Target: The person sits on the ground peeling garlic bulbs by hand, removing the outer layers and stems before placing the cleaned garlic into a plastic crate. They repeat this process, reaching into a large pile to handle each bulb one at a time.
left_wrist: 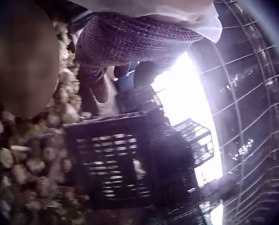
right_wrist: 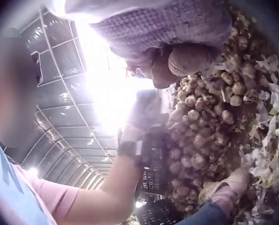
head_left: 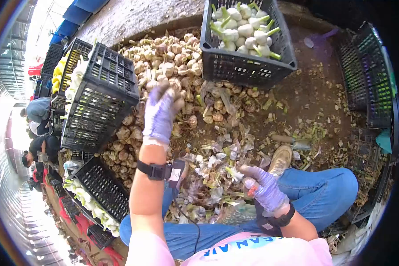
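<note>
1. Left hand, gloved: reaches onto the garlic pile; grip cannot be determined.
2. Right hand: fingers curled round a small tool with an orange tip, near side of pile.
3. Black crate: far side of pile, holding trimmed bulbs.

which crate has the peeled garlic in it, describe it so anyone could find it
Start from the big pile of brown garlic on the ground ahead of the seated person. The black crate stands at its far right edge, upright, beyond the left hand. Only it shows clean white bulbs with green stems.
</note>
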Tool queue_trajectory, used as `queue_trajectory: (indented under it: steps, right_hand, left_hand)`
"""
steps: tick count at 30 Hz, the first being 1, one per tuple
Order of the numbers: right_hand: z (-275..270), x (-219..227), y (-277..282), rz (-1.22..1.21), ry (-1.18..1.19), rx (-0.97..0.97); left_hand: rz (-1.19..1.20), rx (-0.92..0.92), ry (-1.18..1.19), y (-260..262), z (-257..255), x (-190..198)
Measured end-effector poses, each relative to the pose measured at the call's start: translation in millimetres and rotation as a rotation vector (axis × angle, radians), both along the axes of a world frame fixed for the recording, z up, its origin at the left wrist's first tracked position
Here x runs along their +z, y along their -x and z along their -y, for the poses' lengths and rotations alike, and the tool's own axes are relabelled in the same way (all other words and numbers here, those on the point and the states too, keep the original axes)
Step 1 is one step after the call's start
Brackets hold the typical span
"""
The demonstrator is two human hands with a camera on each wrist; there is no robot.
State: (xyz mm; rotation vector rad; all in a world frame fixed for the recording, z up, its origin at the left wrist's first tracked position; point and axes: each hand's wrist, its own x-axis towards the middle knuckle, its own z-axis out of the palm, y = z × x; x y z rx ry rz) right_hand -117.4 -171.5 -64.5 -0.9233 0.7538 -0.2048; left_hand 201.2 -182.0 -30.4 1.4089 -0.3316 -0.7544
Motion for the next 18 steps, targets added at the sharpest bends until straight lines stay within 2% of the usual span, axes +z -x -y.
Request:
queue_trajectory:
  steps: [2,3,4,6,8,9,10,12,14,15,16,18]
  right_hand:
    - [1,-17,0,-0.013,-0.031,-0.024]
    - [6,-16,-2,0.005,-0.105,-0.018]
    - [2,-28,-2,-0.064,0.123,-0.003]
    - [10,-20,-11,-0.127,-0.003,-0.014]
    - [13,-23,-16,-0.181,-0.013,0.032]
    - [12,-31,-17,-0.208,0.160,0.065]
    - [9,-40,-17,-0.234,0.330,0.103]
    - [10,-42,-19,-0.249,0.262,0.077]
    - [12,-32,-20,-0.306,0.098,0.117]
    - [7,-37,-19,-0.271,0.194,0.089]
    - [3,-41,-17,-0.264,0.194,0.092]
    - [-4,-46,-14,-0.143,0.267,0.063]
  left_hand:
    - [0.000,0.011,-0.219,-11,-25,-58]
    - [0.097,-0.053,-0.366,-17,-35,-90]
    - [0.203,-0.119,-0.492,-25,-40,-126]
    - [0.492,-0.189,-0.569,-32,-51,-212]
    - [0.974,-0.465,-0.805,-23,-36,-212]
    - [1.095,-0.556,-0.883,-19,-32,-220]
    - [1.114,-0.736,-1.083,-19,-30,-226]
    - [1.298,-0.853,-1.316,-18,-32,-244]
    - [1.226,-0.875,-1.331,-13,-25,-230]
    - [1.152,-0.901,-1.356,-8,-24,-216]
    - [0.935,-0.830,-1.291,2,-21,-196]
    - [0.691,-0.685,-0.941,26,-34,-169]
